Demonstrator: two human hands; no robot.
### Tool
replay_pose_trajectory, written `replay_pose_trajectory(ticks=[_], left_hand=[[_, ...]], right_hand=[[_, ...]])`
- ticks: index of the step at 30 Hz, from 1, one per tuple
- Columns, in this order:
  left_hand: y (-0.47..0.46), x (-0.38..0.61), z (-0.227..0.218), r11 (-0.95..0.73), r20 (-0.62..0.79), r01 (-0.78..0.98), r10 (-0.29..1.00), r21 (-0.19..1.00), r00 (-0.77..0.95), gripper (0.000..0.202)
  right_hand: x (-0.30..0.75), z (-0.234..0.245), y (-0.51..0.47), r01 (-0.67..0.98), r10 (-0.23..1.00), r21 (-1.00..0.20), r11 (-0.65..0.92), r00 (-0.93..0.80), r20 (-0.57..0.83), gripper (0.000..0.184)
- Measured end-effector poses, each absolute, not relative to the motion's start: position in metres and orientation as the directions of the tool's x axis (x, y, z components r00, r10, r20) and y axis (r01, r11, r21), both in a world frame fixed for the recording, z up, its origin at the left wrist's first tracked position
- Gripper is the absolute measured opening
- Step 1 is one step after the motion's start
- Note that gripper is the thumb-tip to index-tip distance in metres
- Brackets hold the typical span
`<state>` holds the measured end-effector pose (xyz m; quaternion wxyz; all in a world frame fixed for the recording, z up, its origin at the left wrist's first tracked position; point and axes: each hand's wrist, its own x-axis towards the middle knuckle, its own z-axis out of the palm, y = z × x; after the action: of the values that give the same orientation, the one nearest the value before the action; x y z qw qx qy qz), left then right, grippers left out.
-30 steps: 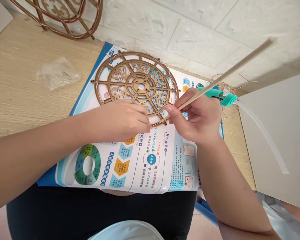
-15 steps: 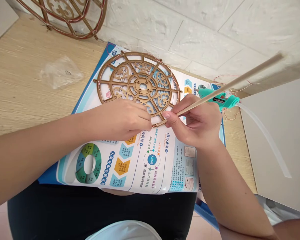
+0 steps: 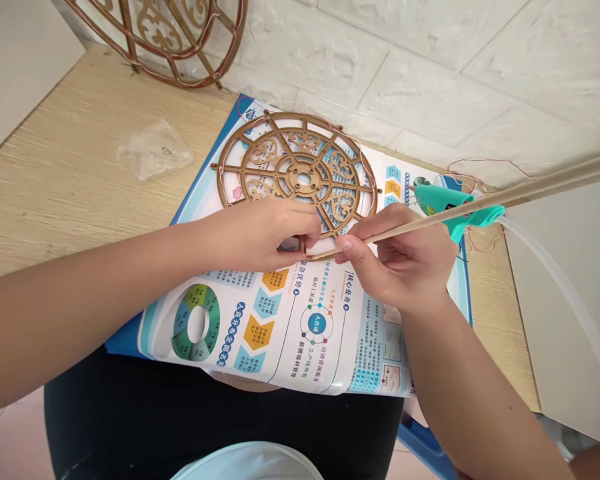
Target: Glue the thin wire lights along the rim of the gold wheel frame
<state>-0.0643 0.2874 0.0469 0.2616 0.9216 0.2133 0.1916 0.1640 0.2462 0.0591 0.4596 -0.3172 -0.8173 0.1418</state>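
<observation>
A round brown openwork frame (image 3: 301, 179), wheel-shaped with spokes and scroll patterns, lies on a printed poster sheet (image 3: 290, 320). Thin wire runs along its outer ring. My left hand (image 3: 275, 230) rests over the near edge of the frame, thumb and fingers curled at the rim with a small gap between them. My right hand (image 3: 405, 257) pinches a slim wooden stick (image 3: 440, 217) between thumb and fingers. The stick slants up to the right, and its low end touches the near rim beside my left thumb. Part of the frame is hidden under my left hand.
A teal glue gun (image 3: 455, 207) with a clear glue stick (image 3: 560, 280) lies right of the frame, near loose thin wires (image 3: 473, 177). A second brown frame (image 3: 165, 40) leans at the back wall. A crumpled plastic bag (image 3: 155, 150) lies on the wooden table (image 3: 65, 187).
The camera view has shifted, so the scene sits further right. My left thumb and fingers have parted slightly at the rim. The stick's low end stays there, its upper end now nearer the camera.
</observation>
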Motion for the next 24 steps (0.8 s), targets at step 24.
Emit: replay_pose_trajectory(ticks=[24], left_hand=[[0.2959,-0.0704,0.039,-0.775,0.264,0.212,0.439,0.596,0.859,0.015]], right_hand=[[0.1574,0.0551,0.2433,0.411,0.646,-0.5,0.762,-0.445,0.62,0.019]])
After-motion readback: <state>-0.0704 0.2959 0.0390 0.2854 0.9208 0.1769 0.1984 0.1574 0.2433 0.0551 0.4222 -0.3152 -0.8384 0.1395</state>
